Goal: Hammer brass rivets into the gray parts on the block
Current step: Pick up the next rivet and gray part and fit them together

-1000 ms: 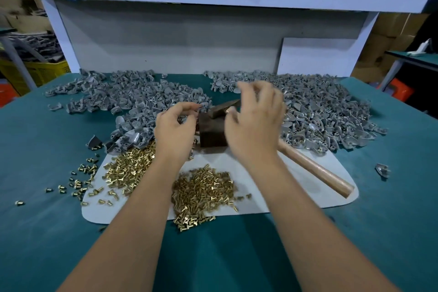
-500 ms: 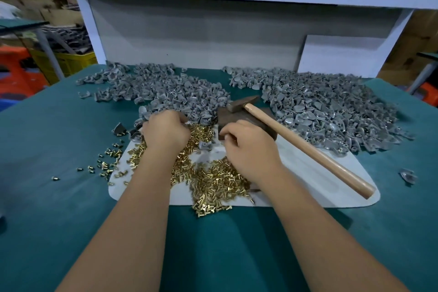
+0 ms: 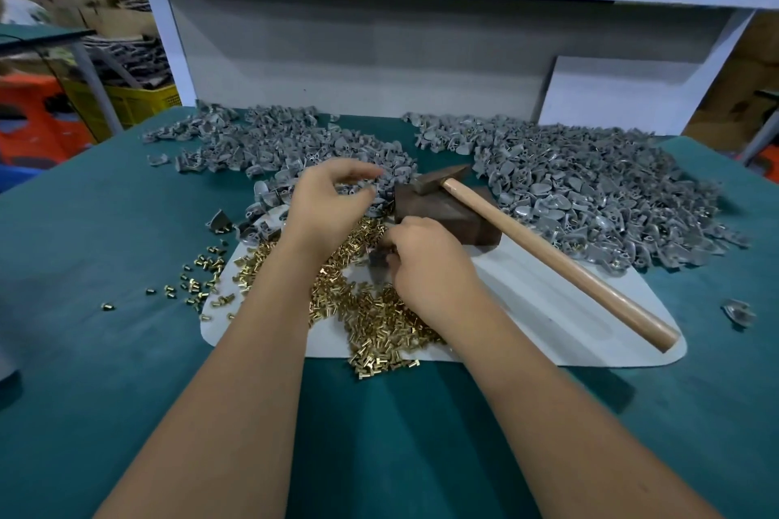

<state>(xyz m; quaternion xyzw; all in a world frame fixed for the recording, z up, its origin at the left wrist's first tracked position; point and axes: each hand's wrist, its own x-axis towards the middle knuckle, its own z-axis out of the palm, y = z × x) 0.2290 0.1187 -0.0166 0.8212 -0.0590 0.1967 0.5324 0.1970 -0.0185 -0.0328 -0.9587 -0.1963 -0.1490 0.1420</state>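
Note:
A dark block (image 3: 453, 219) stands on a white sheet (image 3: 548, 312). A wooden-handled hammer (image 3: 548, 257) lies with its head on the block. Brass rivets (image 3: 379, 322) are heaped on the sheet in front of the block. My left hand (image 3: 326, 204) hovers over the near edge of the left heap of gray parts (image 3: 274, 145), fingers loosely bent, nothing visible in it. My right hand (image 3: 423, 263) sits low over the rivets just in front of the block, its fingertips pinching a small, blurred gray part (image 3: 376, 263).
A larger heap of gray parts (image 3: 590, 185) lies right of the block, under the hammer handle. Loose rivets (image 3: 198, 284) are scattered on the green cloth at the left. One stray gray part (image 3: 737, 312) lies at the far right. A white backboard (image 3: 358, 55) closes the rear.
Both hands left the block and dropped to the rivets. My left hand has since lifted toward the left gray heap; my right hand stayed in front of the block. The hammer is unmoved.

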